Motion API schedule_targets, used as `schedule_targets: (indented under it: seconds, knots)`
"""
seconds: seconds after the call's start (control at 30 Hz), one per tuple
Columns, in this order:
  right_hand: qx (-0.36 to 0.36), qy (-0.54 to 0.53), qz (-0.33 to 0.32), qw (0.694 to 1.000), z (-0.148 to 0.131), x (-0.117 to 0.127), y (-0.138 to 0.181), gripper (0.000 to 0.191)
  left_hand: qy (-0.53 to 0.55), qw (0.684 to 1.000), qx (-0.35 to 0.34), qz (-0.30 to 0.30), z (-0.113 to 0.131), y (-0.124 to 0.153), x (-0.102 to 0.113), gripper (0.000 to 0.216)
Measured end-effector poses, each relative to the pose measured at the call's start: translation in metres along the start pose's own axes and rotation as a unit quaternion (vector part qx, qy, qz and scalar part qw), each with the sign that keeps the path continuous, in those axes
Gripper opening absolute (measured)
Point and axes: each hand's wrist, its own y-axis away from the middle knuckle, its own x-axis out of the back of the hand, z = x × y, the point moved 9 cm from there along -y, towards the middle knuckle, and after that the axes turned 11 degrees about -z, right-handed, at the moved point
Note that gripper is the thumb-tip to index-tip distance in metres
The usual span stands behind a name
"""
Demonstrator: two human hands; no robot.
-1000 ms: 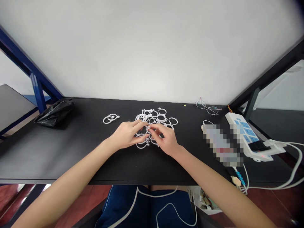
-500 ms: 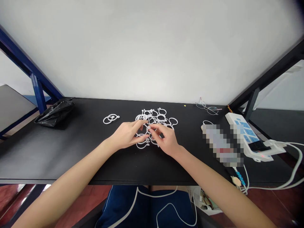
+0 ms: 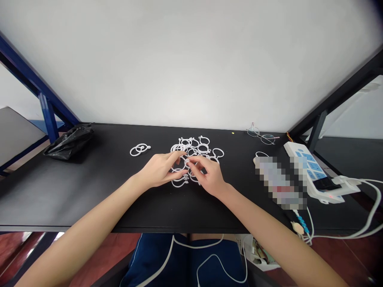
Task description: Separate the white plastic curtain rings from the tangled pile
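Over a pile of white curtain rings point(image 3: 203, 148) with small eyelets, my two hands meet near the middle of the black table point(image 3: 107, 191). My left hand point(image 3: 164, 169) curves its thumb and fingers around a white ring point(image 3: 178, 170), partly hidden by the fingers. From the other side, my right hand point(image 3: 206, 171) pinches the same ring at its small joint point(image 3: 187, 161) between thumb and index finger. More rings lie under and beside both hands. Two linked or overlapping rings point(image 3: 140, 149) lie apart, left of the pile.
A black plastic bag point(image 3: 70, 141) lies at the left end. Eyeglasses point(image 3: 261, 135) rest near the wall at right. A blurred-out phone-like object point(image 3: 278, 183) with a cable lies beside a white power strip point(image 3: 311, 169) with plugs. White cables point(image 3: 369, 215) run off the right edge.
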Motion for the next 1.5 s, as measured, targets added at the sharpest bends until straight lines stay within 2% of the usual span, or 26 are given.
schedule_targets:
  seconds: [0.3, 0.5, 0.93, 1.07, 1.23, 1.5]
  knots:
    - [-0.004, -0.009, -0.009, 1.0, 0.001, -0.003, 0.001, 0.009, 0.001, 1.0, 0.006, -0.002, -0.001, 0.0, 0.0, 0.037]
    - [-0.012, -0.004, -0.016, 1.0, 0.003, -0.004, 0.002, 0.01, 0.002, 1.0, 0.007, -0.002, 0.0, 0.0, 0.0, 0.024]
    - [-0.012, -0.014, -0.016, 1.0, 0.003, -0.004, 0.002, 0.012, 0.021, 1.0, 0.002, -0.001, 0.0, -0.001, 0.001, 0.021]
    - [-0.01, -0.017, -0.024, 1.0, 0.003, -0.005, 0.002, 0.015, 0.11, 0.993, 0.035, -0.033, -0.006, -0.001, -0.005, 0.018]
    - [-0.011, -0.025, -0.035, 0.999, 0.003, -0.002, 0.0, 0.018, 0.266, 0.961, 0.051, -0.064, -0.005, -0.003, -0.017, 0.015]
    - [0.001, 0.005, -0.07, 0.998, 0.002, -0.005, -0.002, 0.027, 0.34, 0.935, 0.051, -0.086, 0.001, -0.004, -0.023, 0.015]
